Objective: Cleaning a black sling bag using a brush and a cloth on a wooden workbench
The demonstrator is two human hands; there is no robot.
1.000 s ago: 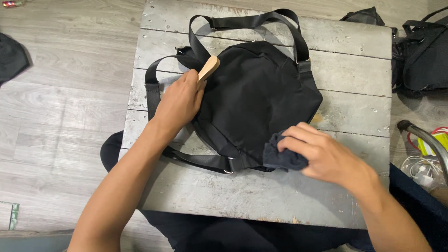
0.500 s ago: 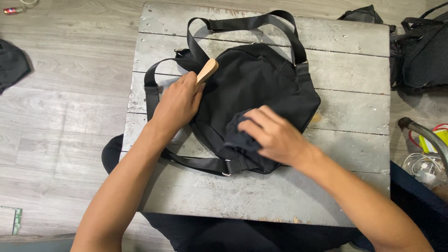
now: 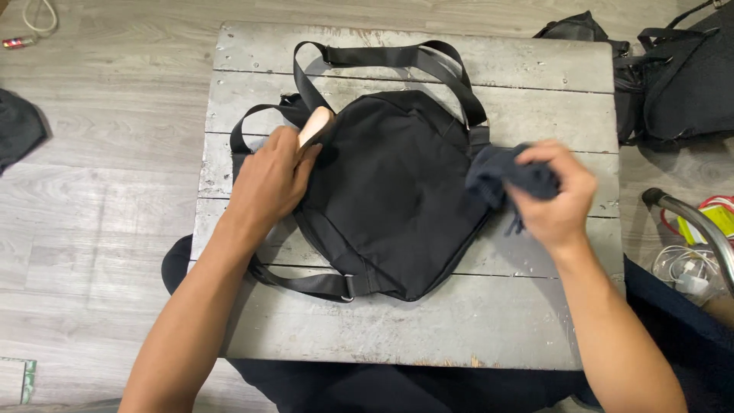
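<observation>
Head view, looking straight down on a small grey table (image 3: pixel 527 321) of weathered wooden planks standing on a grey plank floor (image 3: pixel 107 191). A black fabric backpack (image 3: pixel 390 199) lies flat at the middle of the tabletop, its black webbing straps (image 3: pixel 382 55) looped toward the far edge and out to the left side, with a metal buckle (image 3: pixel 348 288) showing on the near strap.

Left hand (image 3: pixel 267 183): fingers closed around a light wooden handle (image 3: pixel 315 124), whose rounded end sticks out past the fingers toward the far edge; the rest of the tool is hidden under the hand, so its kind cannot be told. The hand rests on the backpack's left edge, touching the fabric and the strap beside it.

Right hand (image 3: pixel 562 199): fingers bunched tight on a dark blue-grey cloth (image 3: pixel 497 172), which is crumpled in the grip and touches the backpack's right edge, over the table planks.

Both forearms enter from the near edge, over the person's dark trousers (image 3: pixel 367 386).

Surroundings: more black bags (image 3: pixel 680 84) lie on the floor beyond the table's right far corner; a curved metal tube (image 3: pixel 692 222), white cables (image 3: pixel 684 275) and a yellow-green item (image 3: pixel 722 222) sit at the right margin; a dark cloth (image 3: pixel 17 126) lies on the floor at the left margin.
</observation>
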